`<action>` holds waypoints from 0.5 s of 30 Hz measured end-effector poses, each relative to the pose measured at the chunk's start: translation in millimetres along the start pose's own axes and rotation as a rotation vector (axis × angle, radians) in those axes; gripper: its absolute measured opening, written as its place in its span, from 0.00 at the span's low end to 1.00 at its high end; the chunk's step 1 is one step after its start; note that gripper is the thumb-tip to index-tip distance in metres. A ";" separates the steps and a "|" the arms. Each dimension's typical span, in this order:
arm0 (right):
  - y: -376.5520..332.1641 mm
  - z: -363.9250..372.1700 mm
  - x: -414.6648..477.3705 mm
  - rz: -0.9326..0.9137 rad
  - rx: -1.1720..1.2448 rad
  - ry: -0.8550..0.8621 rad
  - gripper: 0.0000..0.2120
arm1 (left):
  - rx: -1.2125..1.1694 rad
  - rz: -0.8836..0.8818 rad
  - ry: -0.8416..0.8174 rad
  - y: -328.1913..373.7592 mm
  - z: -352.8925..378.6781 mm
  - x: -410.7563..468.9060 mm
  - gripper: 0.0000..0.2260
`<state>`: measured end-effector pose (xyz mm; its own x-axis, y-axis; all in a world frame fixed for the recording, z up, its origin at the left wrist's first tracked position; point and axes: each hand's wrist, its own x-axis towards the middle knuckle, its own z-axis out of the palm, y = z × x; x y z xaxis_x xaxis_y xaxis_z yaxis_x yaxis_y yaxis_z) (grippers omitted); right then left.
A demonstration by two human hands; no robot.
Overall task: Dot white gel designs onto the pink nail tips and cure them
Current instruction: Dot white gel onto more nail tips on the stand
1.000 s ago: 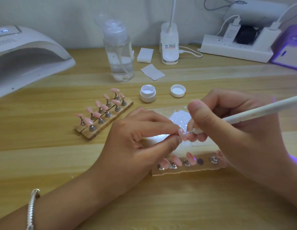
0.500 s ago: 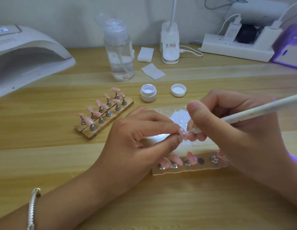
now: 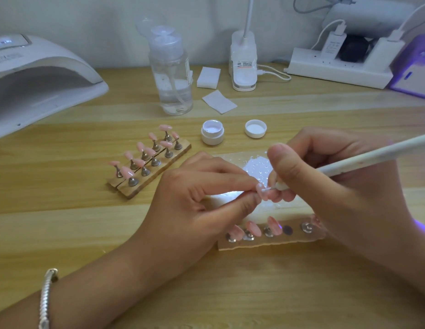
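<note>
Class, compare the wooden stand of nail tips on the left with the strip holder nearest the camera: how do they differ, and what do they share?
The wooden stand carries two rows of metal pegs; the strip holder shows one. The wooden stand's visible pegs all bear pink tips; the strip holder has bare spots. Both hold pink tips on metal pegs.

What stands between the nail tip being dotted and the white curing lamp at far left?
Only the wooden stand of pink tips, lying left of the left hand that pinches the nail tip; carried high, the tip would likely clear it.
</note>
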<state>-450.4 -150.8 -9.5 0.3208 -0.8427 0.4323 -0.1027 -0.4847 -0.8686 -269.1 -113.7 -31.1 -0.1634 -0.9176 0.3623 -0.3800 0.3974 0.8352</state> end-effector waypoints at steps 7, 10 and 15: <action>1.6 -0.6 0.9 -0.003 0.041 0.001 0.15 | -0.041 0.000 -0.006 2.1 0.2 0.0 0.04; 2.0 -2.3 5.4 0.024 0.185 0.053 0.16 | -0.035 0.008 0.019 3.3 0.2 1.0 0.03; 6.5 -13.8 20.8 0.037 0.158 0.155 0.16 | -0.057 -0.003 0.039 3.3 1.1 0.6 0.03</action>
<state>-457.4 -174.6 -2.8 0.1700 -0.8910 0.4209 0.0410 -0.4204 -0.9064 -271.5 -112.9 -28.5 -0.1267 -0.9184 0.3749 -0.3274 0.3955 0.8581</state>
